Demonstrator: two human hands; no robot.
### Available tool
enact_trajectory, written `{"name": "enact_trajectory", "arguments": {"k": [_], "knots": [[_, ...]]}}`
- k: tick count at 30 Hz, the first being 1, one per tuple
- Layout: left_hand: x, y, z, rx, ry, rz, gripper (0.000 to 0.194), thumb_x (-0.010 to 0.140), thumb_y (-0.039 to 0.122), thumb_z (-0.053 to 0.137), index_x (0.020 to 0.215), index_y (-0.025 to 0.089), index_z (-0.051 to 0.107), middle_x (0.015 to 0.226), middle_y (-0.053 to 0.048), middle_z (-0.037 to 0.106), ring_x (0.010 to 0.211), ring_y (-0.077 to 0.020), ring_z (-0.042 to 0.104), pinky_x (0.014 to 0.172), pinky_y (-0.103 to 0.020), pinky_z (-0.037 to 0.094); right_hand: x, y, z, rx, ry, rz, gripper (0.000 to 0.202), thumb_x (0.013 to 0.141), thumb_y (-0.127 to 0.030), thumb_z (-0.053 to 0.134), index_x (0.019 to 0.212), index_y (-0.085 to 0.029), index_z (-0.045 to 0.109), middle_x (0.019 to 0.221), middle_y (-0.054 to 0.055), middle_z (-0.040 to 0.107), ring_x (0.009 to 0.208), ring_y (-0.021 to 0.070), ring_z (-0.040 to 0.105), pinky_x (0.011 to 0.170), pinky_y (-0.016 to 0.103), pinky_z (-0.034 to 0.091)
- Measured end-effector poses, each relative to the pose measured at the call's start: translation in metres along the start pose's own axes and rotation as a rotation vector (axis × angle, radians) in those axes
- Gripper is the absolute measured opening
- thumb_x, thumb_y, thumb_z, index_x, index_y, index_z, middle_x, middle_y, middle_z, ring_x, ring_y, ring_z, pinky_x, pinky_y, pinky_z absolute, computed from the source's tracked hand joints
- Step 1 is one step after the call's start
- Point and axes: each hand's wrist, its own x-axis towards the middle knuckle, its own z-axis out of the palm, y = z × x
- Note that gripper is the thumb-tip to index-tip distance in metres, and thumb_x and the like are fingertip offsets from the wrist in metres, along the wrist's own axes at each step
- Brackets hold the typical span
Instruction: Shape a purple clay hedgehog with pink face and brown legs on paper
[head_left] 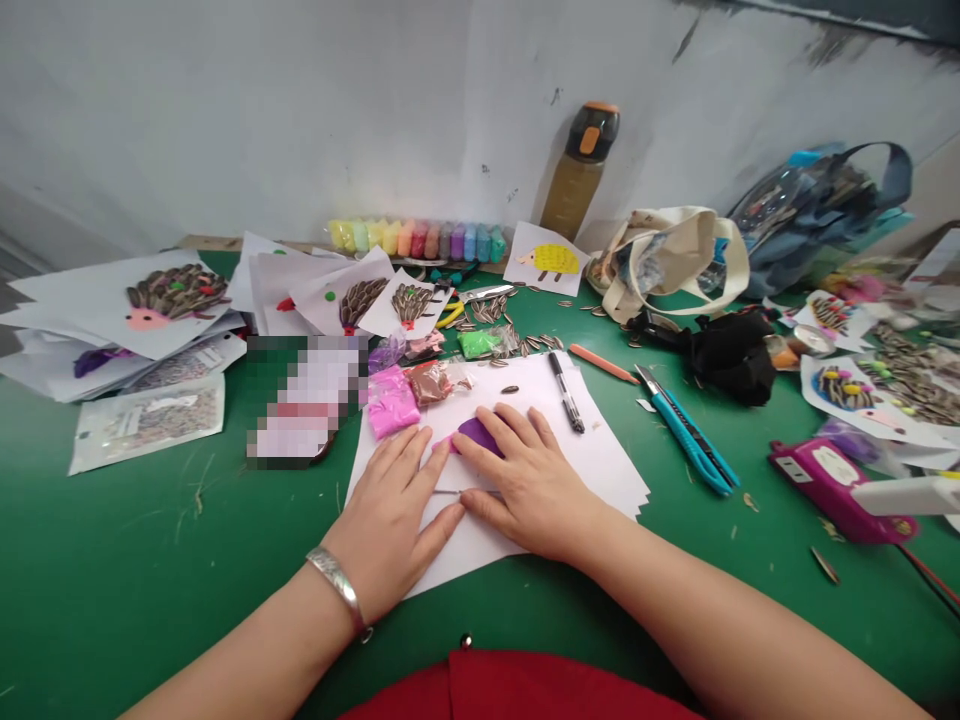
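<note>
Both my hands rest on a stack of white paper (600,455) on the green table. My left hand (394,505) lies flat with its fingers stretched out, a silver bangle at the wrist. My right hand (529,475) is spread over a flattened piece of purple clay (478,437), which its fingers partly cover. A bit of pink clay (444,443) shows between the fingertips of both hands. Just beyond them lie a packet of bright pink clay (394,402) and a packet of brown clay (433,384). A black pen (566,393) rests on the paper's right side.
Right of the paper lie a teal utility knife (688,430), an orange stick (604,363) and a magenta device (840,490). Sunflower seeds (487,312) and colored clay packets (420,240) are at the back. Hedgehog pictures (176,295) pile up left; a bottle (581,170) stands by the wall.
</note>
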Motion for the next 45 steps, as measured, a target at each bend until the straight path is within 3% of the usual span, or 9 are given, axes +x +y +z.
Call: {"name": "enact_trajectory", "arguments": {"k": [15, 24, 26, 29, 31, 34, 40, 45], "knots": [[-0.001, -0.001, 0.002, 0.079, -0.022, 0.037, 0.056, 0.098, 0.045, 0.041, 0.141, 0.01, 0.047, 0.145, -0.022, 0.046, 0.138, -0.037, 0.038, 0.11, -0.056, 0.037, -0.001, 0.0, -0.001, 0.034, 0.023, -0.002, 0.06, 0.096, -0.056, 0.04, 0.149, -0.029, 0.038, 0.158, 0.013, 0.029, 0.146, 0.0349, 0.021, 0.116, 0.061, 0.016], [-0.002, -0.003, 0.003, 0.113, -0.039, 0.053, 0.056, 0.098, 0.044, 0.041, 0.141, 0.009, 0.048, 0.146, -0.023, 0.044, 0.137, -0.0385, 0.038, 0.109, -0.056, 0.037, -0.004, 0.004, -0.002, 0.043, 0.153, -0.041, 0.056, 0.097, -0.052, 0.042, 0.146, -0.024, 0.043, 0.156, 0.014, 0.034, 0.144, 0.0342, 0.025, 0.115, 0.059, 0.019], [-0.001, -0.002, 0.001, 0.113, -0.062, 0.045, 0.055, 0.098, 0.042, 0.041, 0.142, 0.009, 0.047, 0.146, -0.023, 0.044, 0.137, -0.0387, 0.038, 0.109, -0.056, 0.036, -0.005, 0.012, -0.009, 0.045, 0.197, -0.049, 0.049, 0.097, -0.041, 0.048, 0.142, -0.022, 0.048, 0.147, 0.015, 0.046, 0.136, 0.0321, 0.038, 0.112, 0.055, 0.026], [0.0, -0.001, -0.002, 0.112, -0.097, 0.042, 0.054, 0.098, 0.039, 0.041, 0.143, 0.011, 0.047, 0.146, -0.023, 0.044, 0.137, -0.0389, 0.038, 0.109, -0.056, 0.036, -0.002, 0.033, -0.028, 0.079, 0.186, 0.05, 0.035, 0.096, -0.025, 0.047, 0.128, -0.019, 0.06, 0.108, 0.012, 0.07, 0.098, 0.0245, 0.062, 0.091, 0.041, 0.044], [0.001, 0.001, -0.003, 0.109, -0.116, 0.04, 0.052, 0.097, 0.039, 0.042, 0.143, 0.013, 0.047, 0.147, -0.022, 0.044, 0.137, -0.0391, 0.038, 0.109, -0.056, 0.037, 0.003, 0.047, -0.042, 0.091, 0.15, 0.165, 0.028, 0.095, -0.021, 0.046, 0.111, -0.019, 0.069, 0.099, 0.009, 0.071, 0.09, 0.0216, 0.064, 0.079, 0.032, 0.046], [0.002, 0.002, -0.004, 0.11, -0.135, 0.028, 0.051, 0.097, 0.038, 0.043, 0.143, 0.017, 0.048, 0.148, -0.022, 0.044, 0.138, -0.0402, 0.037, 0.108, -0.057, 0.037, 0.018, 0.059, -0.054, 0.018, 0.061, 0.176, 0.028, 0.094, -0.017, 0.045, 0.101, -0.019, 0.072, 0.098, 0.009, 0.07, 0.092, 0.0219, 0.063, 0.077, 0.031, 0.043], [0.002, -0.003, -0.01, 0.016, -0.158, 0.022, 0.058, 0.097, 0.047, 0.043, 0.145, 0.013, 0.044, 0.148, -0.021, 0.044, 0.138, -0.0381, 0.039, 0.109, -0.058, 0.038, 0.052, 0.062, -0.031, -0.118, 0.069, 0.121, 0.023, 0.092, -0.015, 0.048, 0.096, -0.018, 0.071, 0.095, 0.011, 0.065, 0.092, 0.0223, 0.058, 0.074, 0.03, 0.038], [0.004, -0.009, -0.017, -0.061, -0.086, 0.007, 0.054, 0.099, 0.046, 0.04, 0.135, 0.007, 0.054, 0.14, -0.019, 0.054, 0.133, -0.0332, 0.048, 0.108, -0.052, 0.044, 0.055, 0.07, -0.015, -0.106, 0.115, 0.11, 0.021, 0.092, -0.013, 0.046, 0.09, -0.016, 0.067, 0.093, 0.012, 0.062, 0.088, 0.0222, 0.055, 0.072, 0.03, 0.036]]}}
